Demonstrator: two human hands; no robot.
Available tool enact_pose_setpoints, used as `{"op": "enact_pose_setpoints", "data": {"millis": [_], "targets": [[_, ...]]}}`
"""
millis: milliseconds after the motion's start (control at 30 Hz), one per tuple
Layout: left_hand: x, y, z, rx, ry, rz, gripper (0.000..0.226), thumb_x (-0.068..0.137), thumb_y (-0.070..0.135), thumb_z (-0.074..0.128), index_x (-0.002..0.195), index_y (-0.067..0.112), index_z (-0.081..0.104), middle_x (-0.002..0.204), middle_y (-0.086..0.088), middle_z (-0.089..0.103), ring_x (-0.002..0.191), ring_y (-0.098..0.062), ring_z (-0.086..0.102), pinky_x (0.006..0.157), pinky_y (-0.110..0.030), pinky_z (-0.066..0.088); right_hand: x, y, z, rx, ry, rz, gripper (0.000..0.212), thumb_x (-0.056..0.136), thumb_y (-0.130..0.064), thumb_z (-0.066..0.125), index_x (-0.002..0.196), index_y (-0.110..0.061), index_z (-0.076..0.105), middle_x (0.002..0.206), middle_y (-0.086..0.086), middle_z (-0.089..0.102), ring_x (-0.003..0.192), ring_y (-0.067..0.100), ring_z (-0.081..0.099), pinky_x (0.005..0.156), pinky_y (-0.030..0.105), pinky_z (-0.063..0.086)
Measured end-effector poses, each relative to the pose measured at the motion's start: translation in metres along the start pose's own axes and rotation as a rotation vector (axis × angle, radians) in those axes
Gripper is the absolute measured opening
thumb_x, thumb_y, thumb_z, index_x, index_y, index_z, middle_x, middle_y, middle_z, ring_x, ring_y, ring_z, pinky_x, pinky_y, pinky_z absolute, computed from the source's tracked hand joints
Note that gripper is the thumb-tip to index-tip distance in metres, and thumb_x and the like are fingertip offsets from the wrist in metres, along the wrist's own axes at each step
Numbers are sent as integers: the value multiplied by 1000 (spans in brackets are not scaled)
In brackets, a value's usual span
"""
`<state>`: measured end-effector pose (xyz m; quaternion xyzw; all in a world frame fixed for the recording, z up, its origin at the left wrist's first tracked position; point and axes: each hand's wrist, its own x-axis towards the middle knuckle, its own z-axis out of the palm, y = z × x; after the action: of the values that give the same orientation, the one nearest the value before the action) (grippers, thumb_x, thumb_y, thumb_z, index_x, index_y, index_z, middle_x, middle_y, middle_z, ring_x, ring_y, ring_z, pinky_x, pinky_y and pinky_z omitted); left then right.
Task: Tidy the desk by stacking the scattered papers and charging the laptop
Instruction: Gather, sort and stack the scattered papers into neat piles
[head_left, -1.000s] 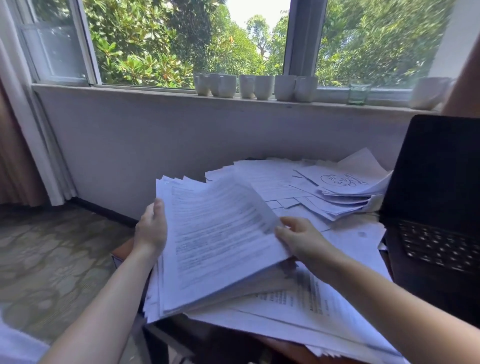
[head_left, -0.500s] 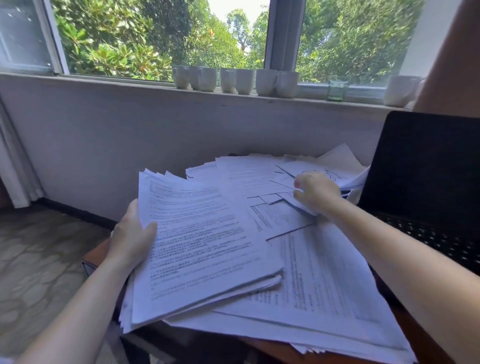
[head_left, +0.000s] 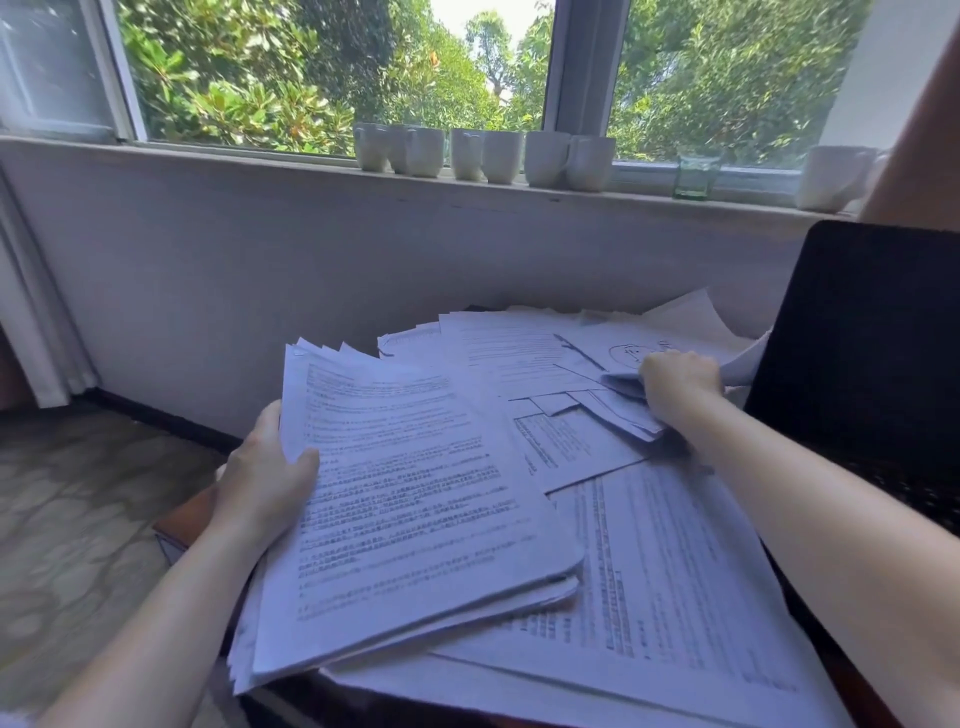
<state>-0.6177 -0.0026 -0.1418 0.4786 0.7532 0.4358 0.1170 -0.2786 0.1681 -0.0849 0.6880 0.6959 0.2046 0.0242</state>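
Observation:
My left hand (head_left: 265, 475) grips the left edge of a thick stack of printed papers (head_left: 415, 499), thumb on the top sheet. The stack lies tilted over the desk's left front. My right hand (head_left: 678, 384) reaches to the back right and curls its fingers round a bunch of loose sheets (head_left: 631, 410), one with a drawing on it. More scattered papers (head_left: 675, 571) cover the wooden desk (head_left: 187, 517). The open black laptop (head_left: 872, 353) stands at the right, its screen dark. No charger or cable shows.
Several white mugs (head_left: 485, 155) and a green glass (head_left: 696, 176) line the windowsill behind the desk. Another white mug (head_left: 831, 176) sits at the sill's right end. A white wall runs under the sill. Patterned floor (head_left: 78, 519) lies to the left.
My right hand left the stack's right edge, went to the back right and closed on the loose sheets there. My left hand kept hold of the stack.

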Motion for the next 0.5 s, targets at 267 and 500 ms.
{"op": "enact_pose_setpoints", "data": {"millis": [267,500], "targets": [[-4,5,-1,21,3,-16,68,63,35,40,129,21,48,113,-3,62,105,-34,55,93,-43,41,-48,-42,-16,5,217,-301,22,91,-11,47,103,-18,64,106,4,65,98,27,62,65,26,32],[-3,2,-2,-128,71,-26,45,87,7,56,130,15,51,93,5,61,93,-25,56,82,-36,42,-62,-26,-3,100,200,-471,49,94,-45,48,61,-16,26,79,1,53,72,24,42,52,27,24]]}}
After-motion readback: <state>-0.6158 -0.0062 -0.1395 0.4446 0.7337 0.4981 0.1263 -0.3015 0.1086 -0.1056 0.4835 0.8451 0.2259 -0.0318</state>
